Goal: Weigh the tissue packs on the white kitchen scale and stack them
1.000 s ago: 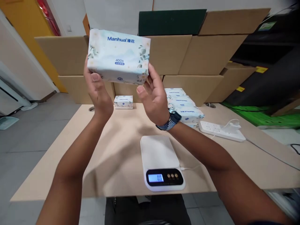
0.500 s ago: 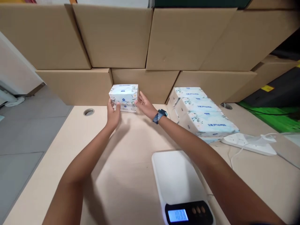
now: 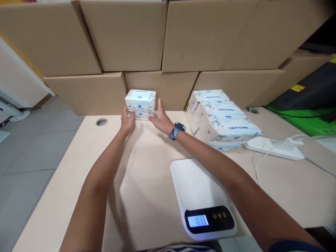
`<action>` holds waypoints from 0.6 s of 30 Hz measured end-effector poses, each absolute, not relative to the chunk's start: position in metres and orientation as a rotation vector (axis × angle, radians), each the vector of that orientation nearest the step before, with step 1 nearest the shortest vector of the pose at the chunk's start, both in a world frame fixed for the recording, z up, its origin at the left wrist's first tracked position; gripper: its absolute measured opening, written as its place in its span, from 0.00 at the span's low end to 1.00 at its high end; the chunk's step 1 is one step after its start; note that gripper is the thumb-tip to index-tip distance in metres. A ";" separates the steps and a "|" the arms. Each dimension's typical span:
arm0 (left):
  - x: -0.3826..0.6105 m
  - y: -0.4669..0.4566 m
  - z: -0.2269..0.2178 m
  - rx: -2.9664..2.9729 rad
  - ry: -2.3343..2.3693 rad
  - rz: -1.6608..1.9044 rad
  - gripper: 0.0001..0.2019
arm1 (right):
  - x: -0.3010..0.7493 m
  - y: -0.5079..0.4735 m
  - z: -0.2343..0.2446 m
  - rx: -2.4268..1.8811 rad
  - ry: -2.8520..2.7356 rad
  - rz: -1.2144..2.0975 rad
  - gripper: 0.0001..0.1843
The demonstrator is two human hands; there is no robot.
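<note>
Two floral tissue packs lie one on the other at the back of the table, against the cardboard boxes. The upper tissue pack (image 3: 141,100) rests on the lower tissue pack (image 3: 141,115). My left hand (image 3: 127,120) is closed around the left end of the stack, its thumb on the front of the lower pack and its other fingers partly hidden along the side. At the right end, my right hand (image 3: 162,120) has its fingers stretched and apart. Its thumb touches the lower pack's front right corner, and a dark watch (image 3: 177,130) is on that wrist.
More tissue packs (image 3: 225,110) are stacked to the right. A white digital scale (image 3: 195,182) lies in front, its display lit. Beyond the packs is a white power strip (image 3: 275,148) with cables. Cardboard boxes (image 3: 131,38) form a wall behind; a round cable hole (image 3: 101,121) is left.
Both thumbs have moved down from the upper pack to the lower one. The right hand's fingers have spread further. The view has tilted down a little, showing more of the scale.
</note>
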State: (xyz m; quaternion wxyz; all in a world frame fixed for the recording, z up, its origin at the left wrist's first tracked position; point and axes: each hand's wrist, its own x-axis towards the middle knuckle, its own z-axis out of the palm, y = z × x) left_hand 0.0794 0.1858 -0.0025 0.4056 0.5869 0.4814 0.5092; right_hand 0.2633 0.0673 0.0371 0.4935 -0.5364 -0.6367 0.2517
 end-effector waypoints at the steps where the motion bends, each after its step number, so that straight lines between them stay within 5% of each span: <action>1: 0.080 0.185 -0.001 1.461 1.212 1.273 0.27 | 0.262 0.043 0.041 -1.317 -1.560 0.615 0.62; 5: 0.083 0.173 0.007 1.416 1.216 1.268 0.20 | 0.272 -0.063 0.048 -1.221 -1.862 0.402 0.52; 11: 0.084 0.111 0.022 1.437 1.296 1.326 0.25 | 0.374 -0.158 0.014 -1.152 -1.631 -0.480 0.37; 18: 0.157 -0.015 0.040 1.572 1.154 1.199 0.24 | 0.456 -0.149 -0.009 -1.304 -0.743 -0.202 0.41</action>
